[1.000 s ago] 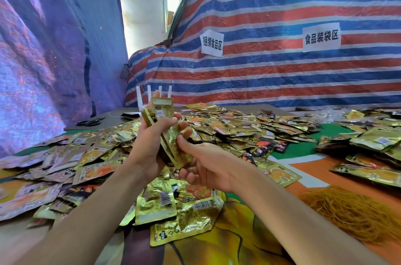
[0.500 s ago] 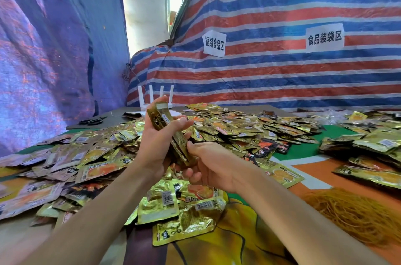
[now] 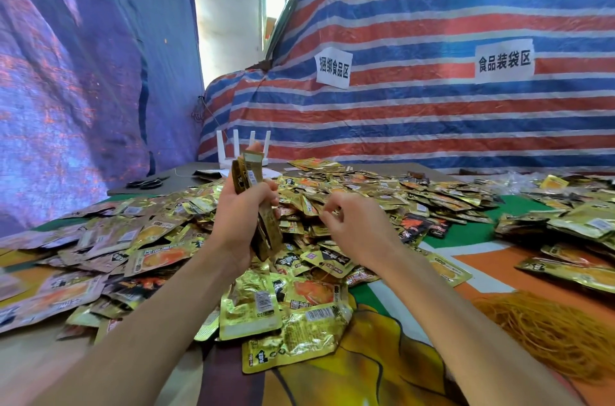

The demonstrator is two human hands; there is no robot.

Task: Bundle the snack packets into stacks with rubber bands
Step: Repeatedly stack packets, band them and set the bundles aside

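Loose snack packets [image 3: 366, 186] are sprawling across the tabletop [image 3: 472, 232], with no box or bin holding them. The tangle of rubber bands [image 3: 549, 335] is lying at the front right, on the right hand's [image 3: 356, 226] side. The left hand [image 3: 241, 219] is gripping a stack of packets [image 3: 245, 172], its long axis nearly upright. The right hand is hovering just beside it with fingers curled; whether it is pinching a band, I cannot tell.
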